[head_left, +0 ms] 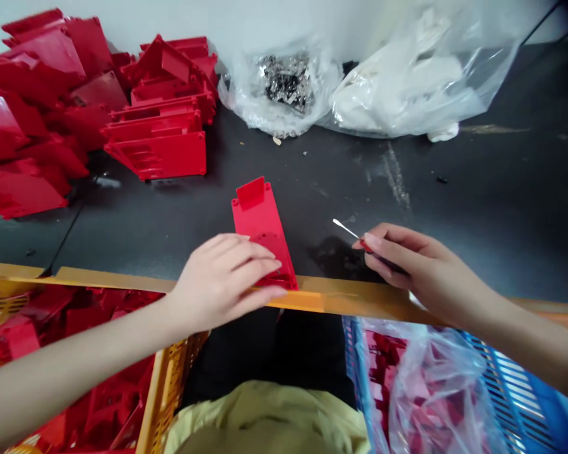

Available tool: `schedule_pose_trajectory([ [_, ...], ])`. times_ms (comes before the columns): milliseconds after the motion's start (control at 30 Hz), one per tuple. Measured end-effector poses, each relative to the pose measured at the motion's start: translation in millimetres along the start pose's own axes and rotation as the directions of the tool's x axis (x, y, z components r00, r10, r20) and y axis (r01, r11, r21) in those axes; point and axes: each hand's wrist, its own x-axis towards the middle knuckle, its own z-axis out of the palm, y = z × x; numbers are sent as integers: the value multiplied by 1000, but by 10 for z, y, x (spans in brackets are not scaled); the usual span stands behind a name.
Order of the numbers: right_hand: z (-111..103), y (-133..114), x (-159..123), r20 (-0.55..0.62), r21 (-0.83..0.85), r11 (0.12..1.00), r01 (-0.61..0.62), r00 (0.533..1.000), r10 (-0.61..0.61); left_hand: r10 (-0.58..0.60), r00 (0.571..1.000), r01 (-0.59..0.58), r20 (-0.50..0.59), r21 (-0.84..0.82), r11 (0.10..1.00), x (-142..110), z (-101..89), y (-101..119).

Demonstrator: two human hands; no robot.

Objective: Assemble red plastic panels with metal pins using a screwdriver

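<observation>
Resting on a red plastic panel (260,217), the left hand (222,280) lies across the panel's near end, fingers close together and gently curved. That end of the panel reaches the edge of the dark workbench (478,208). The right hand (421,265), near the panel but not touching it, pinches a slim red-handled tool (366,246), whose pale shaft angles up and left. The forearms extend over a yellow crate (168,391) and a blue crate (515,391).

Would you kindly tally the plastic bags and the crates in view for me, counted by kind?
Clear plastic bags: 3 (bag of metal parts, bag of white parts, bag in the blue crate)
Crates: 2 (yellow crate, blue crate)
Total: 5
</observation>
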Motion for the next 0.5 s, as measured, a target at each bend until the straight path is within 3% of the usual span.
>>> schedule_pose_trajectory([
  [100, 40, 84, -90, -52, -1, 998, 58, 997, -58, 29, 995, -22, -90, 68, 997, -100, 196, 87],
  [233, 31, 219, -173, -133, 18, 985, 172, 977, -168, -132, 968, 119, -214, -70, 990, -191, 319, 224],
  [367, 66, 306, -221, -291, 34, 986, 164, 945, -147, -165, 932, 126, -323, -138, 982, -469, 125, 490],
  [500, 160, 309, -262, -376, 24, 975, 219, 906, -194, -204, 874, 207, -440, -41, 977, -1045, -281, 815],
])
